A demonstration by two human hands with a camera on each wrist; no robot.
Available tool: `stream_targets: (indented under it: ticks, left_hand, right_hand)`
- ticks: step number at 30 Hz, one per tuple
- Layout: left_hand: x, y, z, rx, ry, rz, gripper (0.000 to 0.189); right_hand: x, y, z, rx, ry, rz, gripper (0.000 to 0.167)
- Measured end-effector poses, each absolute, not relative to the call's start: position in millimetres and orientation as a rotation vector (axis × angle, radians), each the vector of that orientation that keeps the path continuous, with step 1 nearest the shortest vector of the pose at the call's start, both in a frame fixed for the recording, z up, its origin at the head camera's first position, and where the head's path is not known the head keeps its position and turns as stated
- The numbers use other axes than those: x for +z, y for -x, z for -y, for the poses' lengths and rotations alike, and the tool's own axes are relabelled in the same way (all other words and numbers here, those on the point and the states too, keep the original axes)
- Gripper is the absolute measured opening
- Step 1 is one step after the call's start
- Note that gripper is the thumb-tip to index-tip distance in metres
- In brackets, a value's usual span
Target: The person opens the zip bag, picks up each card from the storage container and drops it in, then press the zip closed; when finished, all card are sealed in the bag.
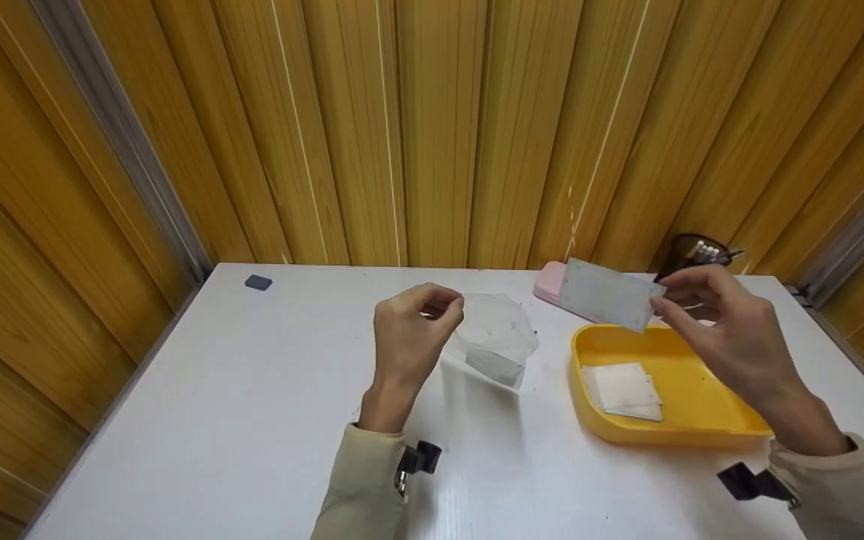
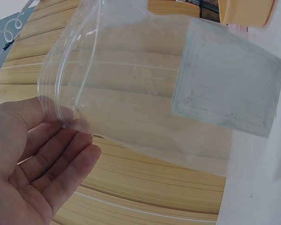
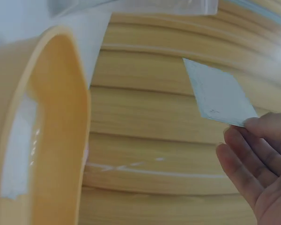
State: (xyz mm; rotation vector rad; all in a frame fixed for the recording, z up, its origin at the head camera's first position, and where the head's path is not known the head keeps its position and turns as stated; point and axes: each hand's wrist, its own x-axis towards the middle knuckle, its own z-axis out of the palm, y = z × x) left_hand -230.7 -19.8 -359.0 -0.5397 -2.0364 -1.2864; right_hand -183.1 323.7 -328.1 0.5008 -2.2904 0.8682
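Your left hand [image 1: 413, 337] is pinching clear plastic zip bag [image 1: 496, 326] by mouth, right hand [image 1: 739, 337] thin pale-grey rectangular sheet [image 1: 608, 295] by corner, near yellow plastic tray [image 1: 691, 382]. Sheet's likely handling light, stiffish; favour edges.

head: soft shadow below bag [image 1: 493, 319] | wrist views: paler, hazy | right wrist: wall [image 3: 145, 111] bowed, edge glare

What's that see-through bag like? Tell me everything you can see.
The bag is thin, clear and plastic-looking, with zip-like lines near the end that the left hand pinches. It slants down over the white table, left of the yellow tray. At least one flat greyish piece lies inside, towards its lower end.
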Motion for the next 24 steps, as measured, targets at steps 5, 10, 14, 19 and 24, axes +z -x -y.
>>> stream_targets:
  ticks: [5, 10, 14, 19, 24]
  left_hand:
    - [-357, 232, 20, -1.284, 0.550, 2.025, 0.009]
    - [-358, 232, 21, -1.274, 0.548, 2.033, 0.008]
    - [-359, 231, 21, -1.274, 0.549, 2.031, 0.008]
    - [-359, 232, 21, -1.293, 0.564, 2.018, 0.008]
    - [-359, 232, 22, -1.294, 0.574, 2.011, 0.009]
  right_hand:
    - [-309, 179, -304, 0.834, -0.594, 2.211, 0.034]
    - [-300, 176, -290, 0.834, -0.687, 2.168, 0.038]
    - [-296, 176, -279, 0.838, -0.750, 2.152, 0.041]
    - [-292, 175, -268, 0.841, -0.816, 2.145, 0.040]
    - [-291, 176, -256, 0.860, -0.883, 2.147, 0.039]
